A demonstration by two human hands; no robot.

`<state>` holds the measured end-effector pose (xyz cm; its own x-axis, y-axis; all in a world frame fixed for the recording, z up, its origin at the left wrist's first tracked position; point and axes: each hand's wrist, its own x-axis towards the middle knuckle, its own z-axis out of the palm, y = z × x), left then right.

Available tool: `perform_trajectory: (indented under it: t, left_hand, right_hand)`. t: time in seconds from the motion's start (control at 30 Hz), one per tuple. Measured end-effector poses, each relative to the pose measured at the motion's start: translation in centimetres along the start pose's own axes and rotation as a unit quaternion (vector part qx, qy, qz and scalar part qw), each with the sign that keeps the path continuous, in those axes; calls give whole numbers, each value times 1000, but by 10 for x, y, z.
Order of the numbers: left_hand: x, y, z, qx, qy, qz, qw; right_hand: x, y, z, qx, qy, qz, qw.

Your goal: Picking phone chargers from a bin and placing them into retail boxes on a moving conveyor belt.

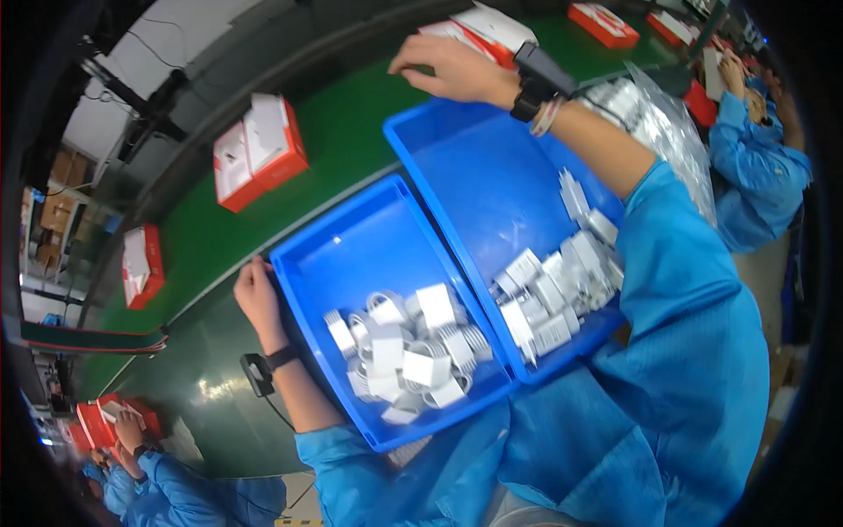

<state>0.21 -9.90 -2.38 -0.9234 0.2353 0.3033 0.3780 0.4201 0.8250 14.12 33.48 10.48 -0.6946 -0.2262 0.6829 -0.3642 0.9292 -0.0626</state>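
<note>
My left hand (255, 297) is at the outer left rim of a blue bin (329, 237), its back toward me and its fingers mostly hidden. Inside that bin lie several coiled white cables (386, 309) with white paper bands. My right hand (450, 68) is stretched over the green conveyor belt (351, 123), fingers loosely bent and apart, with nothing visible in them. Just beyond it, partly covered by the hand and wrist, is an open red-and-white box (500, 28). Beneath my right forearm, a second blue bin (492, 193) holds several white power adapters (549, 290).
Another open red-and-white box (259, 154) sits on the belt, and a smaller one (142, 266) is farther left. More red boxes (604, 25) are at the far right. Clear plastic bags (650, 114) lie beside the adapter bin. Co-workers in blue sleeves (755, 167) are on both sides.
</note>
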Motion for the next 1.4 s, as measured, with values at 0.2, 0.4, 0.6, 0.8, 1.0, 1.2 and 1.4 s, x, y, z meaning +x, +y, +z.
perform_trajectory:
  t: [0.2,0.4,0.6,0.8,1.0,1.2,1.4]
  left_hand:
    - [2,-4,7,-92,-2,-29,995]
    - [1,-6,7,-61,-26,-20,998]
    - [-7,-4,5,-51,4,-3,999]
    - [-6,1,5,-29,7,-8,1000]
    - [-6,6,3,-6,6,-24,1000]
    - [-5,8,2,21,10,-33,999]
    - [-12,19,1,52,16,-39,998]
  right_hand:
    - [-43,-117,-84,228,-534,50,813]
    - [-105,-156,-80,146,-587,117,788]
    - [-119,-170,-61,49,-534,156,829]
    - [-103,-151,-58,144,-477,230,836]
    - [-88,-97,-38,89,-348,181,915]
    - [-70,-53,-34,88,-377,173,905]
    - [-63,-41,-33,84,-414,198,884]
